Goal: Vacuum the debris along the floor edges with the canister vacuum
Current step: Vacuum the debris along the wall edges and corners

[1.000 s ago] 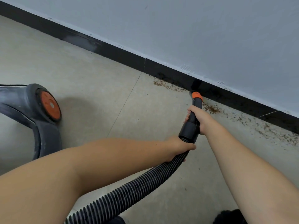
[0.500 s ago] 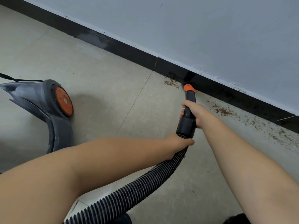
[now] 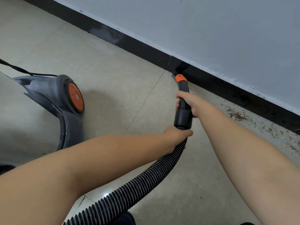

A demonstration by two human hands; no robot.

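The black vacuum handle (image 3: 183, 116) with an orange collar (image 3: 181, 78) points at the black baseboard (image 3: 215, 83), its nozzle tip touching the floor edge. My right hand (image 3: 189, 102) grips the handle's upper part. My left hand (image 3: 176, 137) grips the ribbed black hose (image 3: 134, 187) just below the handle's cuff. Brown debris (image 3: 237, 115) lies scattered along the floor by the baseboard, to the right of the nozzle. The grey canister vacuum (image 3: 53, 101) with an orange wheel hub (image 3: 75, 96) stands on the left.
A black power cord (image 3: 17, 69) runs from the canister toward the upper left. The pale tiled floor (image 3: 113, 75) meets a light grey wall (image 3: 211, 30) above the baseboard. A dark shape, perhaps a shoe (image 3: 125, 219), sits at the bottom edge.
The nozzle has slid left along the baseboard, past the patch of debris that lay left of it; that patch no longer shows. Both hands moved with it.
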